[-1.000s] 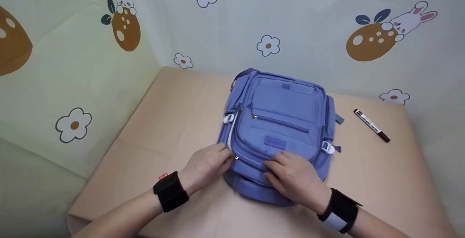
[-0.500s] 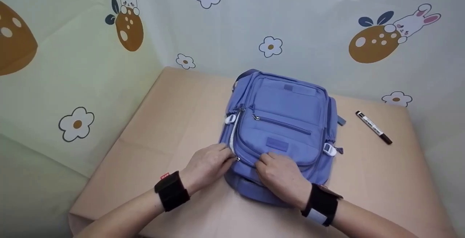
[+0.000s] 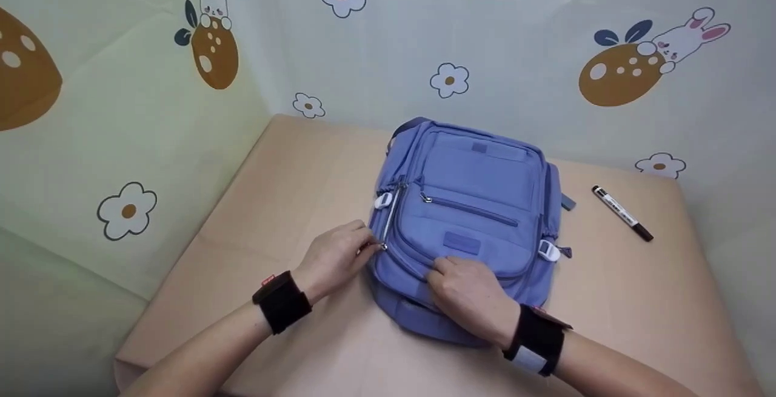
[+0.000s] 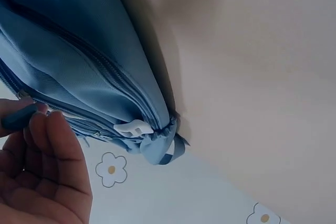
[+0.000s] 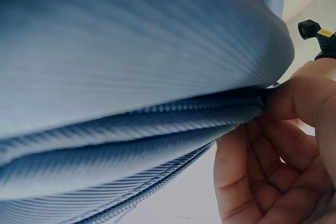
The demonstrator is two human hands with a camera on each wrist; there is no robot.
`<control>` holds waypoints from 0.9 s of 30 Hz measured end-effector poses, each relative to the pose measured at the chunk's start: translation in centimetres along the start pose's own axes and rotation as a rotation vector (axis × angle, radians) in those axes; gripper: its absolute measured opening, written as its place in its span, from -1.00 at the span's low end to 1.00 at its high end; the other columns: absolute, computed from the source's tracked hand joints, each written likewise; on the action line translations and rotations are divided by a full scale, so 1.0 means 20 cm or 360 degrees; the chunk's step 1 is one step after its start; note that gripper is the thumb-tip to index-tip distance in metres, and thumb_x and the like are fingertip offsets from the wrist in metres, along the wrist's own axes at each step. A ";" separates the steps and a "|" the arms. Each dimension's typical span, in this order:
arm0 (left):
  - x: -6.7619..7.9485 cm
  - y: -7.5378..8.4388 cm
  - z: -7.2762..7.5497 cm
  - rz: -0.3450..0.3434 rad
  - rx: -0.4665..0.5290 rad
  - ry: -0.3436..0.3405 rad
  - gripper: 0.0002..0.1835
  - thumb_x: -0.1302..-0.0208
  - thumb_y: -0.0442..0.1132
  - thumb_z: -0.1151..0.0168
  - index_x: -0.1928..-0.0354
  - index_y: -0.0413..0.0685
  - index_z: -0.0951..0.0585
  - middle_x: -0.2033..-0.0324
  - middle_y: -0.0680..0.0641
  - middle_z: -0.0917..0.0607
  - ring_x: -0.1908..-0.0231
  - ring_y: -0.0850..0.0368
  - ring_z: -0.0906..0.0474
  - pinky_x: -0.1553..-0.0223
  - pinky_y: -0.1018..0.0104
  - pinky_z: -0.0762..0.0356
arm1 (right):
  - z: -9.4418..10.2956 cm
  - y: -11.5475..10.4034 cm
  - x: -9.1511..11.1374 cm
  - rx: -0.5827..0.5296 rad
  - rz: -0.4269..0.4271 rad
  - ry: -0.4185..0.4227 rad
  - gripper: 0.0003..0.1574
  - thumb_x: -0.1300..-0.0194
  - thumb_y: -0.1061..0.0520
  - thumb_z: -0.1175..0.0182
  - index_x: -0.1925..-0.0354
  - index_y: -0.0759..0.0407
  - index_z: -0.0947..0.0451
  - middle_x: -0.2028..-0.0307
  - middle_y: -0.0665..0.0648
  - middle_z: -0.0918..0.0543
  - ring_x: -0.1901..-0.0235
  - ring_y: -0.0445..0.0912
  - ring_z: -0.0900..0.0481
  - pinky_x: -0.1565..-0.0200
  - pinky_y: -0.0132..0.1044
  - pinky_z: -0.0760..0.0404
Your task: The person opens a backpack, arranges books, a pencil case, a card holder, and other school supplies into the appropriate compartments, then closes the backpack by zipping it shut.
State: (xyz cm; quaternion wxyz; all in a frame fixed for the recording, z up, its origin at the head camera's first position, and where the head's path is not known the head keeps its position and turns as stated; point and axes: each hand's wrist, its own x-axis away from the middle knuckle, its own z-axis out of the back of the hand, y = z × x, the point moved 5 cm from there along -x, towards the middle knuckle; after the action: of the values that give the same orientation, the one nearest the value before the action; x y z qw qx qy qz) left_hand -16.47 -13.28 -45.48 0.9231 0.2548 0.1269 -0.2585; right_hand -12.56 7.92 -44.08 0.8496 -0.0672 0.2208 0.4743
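A blue backpack (image 3: 473,176) lies front side up on the table. At its lower left edge my left hand (image 3: 336,257) pinches a zipper pull (image 4: 21,117) between thumb and fingers. The metal zipper slider (image 3: 384,246) sits just beyond those fingertips. Above the slider, a pale strip shows along the side zipper. My right hand (image 3: 467,297) grips a fold of the backpack's fabric by the curved front zipper. In the right wrist view, the thumb and fingers pinch this fabric edge (image 5: 247,113); the fingertips are partly hidden.
A black and white marker (image 3: 622,213) lies right of the backpack on the tan-covered table (image 3: 291,173). White buckles (image 3: 549,250) sit on the backpack's sides. A patterned curtain (image 3: 376,39) stands behind and to the left.
My left hand has moved up and left along the side zipper, and the slider with it. The right hand shifted left along the front zipper, then held still there.
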 end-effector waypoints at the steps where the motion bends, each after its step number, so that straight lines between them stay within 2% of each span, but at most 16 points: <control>1: 0.00 -0.01 0.00 0.0014 0.0002 -0.0006 -0.97 -0.31 -0.26 -0.41 0.24 0.01 -0.73 0.38 0.12 -0.61 0.39 0.25 -0.53 0.36 0.31 -0.56 | 0.00 0.00 0.00 -0.0003 0.0004 -0.0003 -0.85 -0.09 0.24 -0.35 0.53 0.12 -0.56 0.51 0.01 -0.51 0.54 -0.10 -0.50 0.54 -0.23 -0.54; 9: -0.02 -0.04 0.01 0.0050 -0.0064 -0.0024 -0.95 -0.29 -0.19 -0.45 0.24 0.08 -0.77 0.39 0.14 -0.61 0.36 0.22 -0.54 0.35 0.30 -0.56 | 0.00 0.00 0.00 -0.0032 -0.0015 -0.0046 -0.89 -0.09 0.25 -0.35 0.50 0.12 -0.60 0.50 0.00 -0.52 0.53 -0.11 -0.50 0.52 -0.25 -0.56; 16: -0.01 -0.03 0.02 -0.0008 -0.0125 -0.0015 -0.94 -0.30 -0.16 -0.44 0.22 0.09 -0.77 0.36 0.13 -0.66 0.31 0.17 -0.58 0.32 0.26 -0.59 | 0.02 0.01 -0.04 -0.0043 -0.0045 -0.0103 -0.86 -0.11 0.23 -0.36 0.53 0.11 -0.61 0.52 -0.02 -0.50 0.55 -0.11 -0.48 0.54 -0.26 -0.53; 23: -0.01 -0.03 0.02 -0.0040 -0.0152 0.0020 -0.94 -0.29 -0.15 -0.44 0.24 0.08 -0.77 0.38 0.12 -0.67 0.33 0.18 -0.60 0.34 0.25 -0.58 | 0.05 0.00 -0.16 0.0012 -0.0021 -0.0132 -0.72 -0.17 0.10 -0.37 0.61 0.10 -0.55 0.57 -0.01 -0.48 0.57 -0.06 -0.48 0.60 -0.20 -0.47; 27: -0.01 -0.03 0.01 -0.0054 -0.0147 0.0027 -0.95 -0.29 -0.17 -0.44 0.26 0.05 -0.77 0.38 0.13 -0.67 0.34 0.19 -0.60 0.36 0.25 -0.58 | 0.03 -0.02 -0.26 0.0052 0.0020 -0.0159 -0.71 -0.18 0.03 -0.41 0.58 0.10 -0.60 0.55 0.01 -0.53 0.54 -0.03 -0.51 0.59 -0.16 -0.48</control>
State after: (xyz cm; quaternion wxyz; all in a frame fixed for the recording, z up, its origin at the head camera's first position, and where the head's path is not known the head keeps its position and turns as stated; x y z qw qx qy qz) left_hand -16.86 -13.73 -45.38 0.9282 0.2121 0.1509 -0.2658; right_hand -14.42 3.94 -41.36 0.8576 -0.0282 0.1862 0.4787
